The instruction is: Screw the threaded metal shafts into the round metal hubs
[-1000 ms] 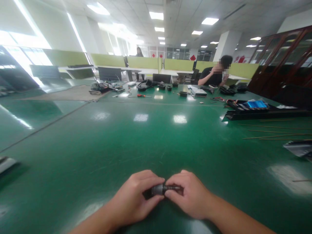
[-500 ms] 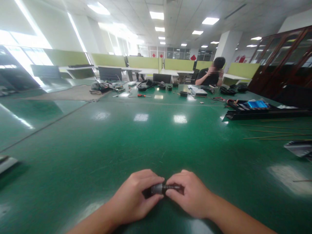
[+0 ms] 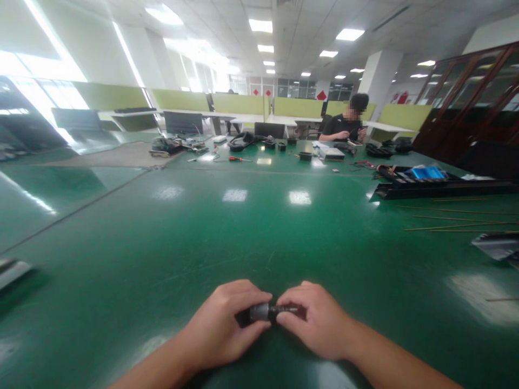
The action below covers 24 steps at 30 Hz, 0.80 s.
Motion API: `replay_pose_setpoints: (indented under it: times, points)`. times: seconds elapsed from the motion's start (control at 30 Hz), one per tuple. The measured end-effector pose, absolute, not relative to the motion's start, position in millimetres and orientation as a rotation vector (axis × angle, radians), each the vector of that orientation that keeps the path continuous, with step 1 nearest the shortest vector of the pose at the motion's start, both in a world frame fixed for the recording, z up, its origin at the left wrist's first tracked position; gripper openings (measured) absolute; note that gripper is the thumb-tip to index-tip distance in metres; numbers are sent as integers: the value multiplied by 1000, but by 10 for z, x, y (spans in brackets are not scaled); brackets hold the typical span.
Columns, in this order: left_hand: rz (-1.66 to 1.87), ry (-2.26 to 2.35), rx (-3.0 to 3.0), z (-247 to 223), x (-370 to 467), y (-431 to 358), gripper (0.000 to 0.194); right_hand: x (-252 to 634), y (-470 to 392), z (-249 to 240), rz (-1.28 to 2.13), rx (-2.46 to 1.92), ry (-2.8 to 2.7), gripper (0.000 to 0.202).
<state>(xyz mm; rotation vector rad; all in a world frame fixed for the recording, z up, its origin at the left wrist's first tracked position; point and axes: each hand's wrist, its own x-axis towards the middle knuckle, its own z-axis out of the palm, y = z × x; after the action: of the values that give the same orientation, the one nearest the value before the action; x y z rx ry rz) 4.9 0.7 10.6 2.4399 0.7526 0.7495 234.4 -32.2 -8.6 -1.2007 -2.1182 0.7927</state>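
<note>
- Head view, as I'd see it at their shoulder: a dark cylindrical piece lies sideways between the two hands, low over the near part of the green table; whether it rests there, I can't tell.
- Left hand: thumb and fingers grip the thick end. Being round, it could turn or roll if that hold loosened.
- Right hand: thumb and forefinger closed about the narrow end, seemingly pinching it. So slim a part might slip from the fingertips.
- Hands pulling out of line could make the narrow end bind or bend.
- Dropped, it might skid across that glossy tabletop.
</note>
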Motion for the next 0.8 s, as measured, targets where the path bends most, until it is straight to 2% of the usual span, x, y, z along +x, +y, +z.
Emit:
replay_pose_setpoints:
  times: [0.8]
  points:
    - [738, 712, 2452, 132, 10, 19, 22, 2358, -318, -75, 798, -1200, -2109, 10]
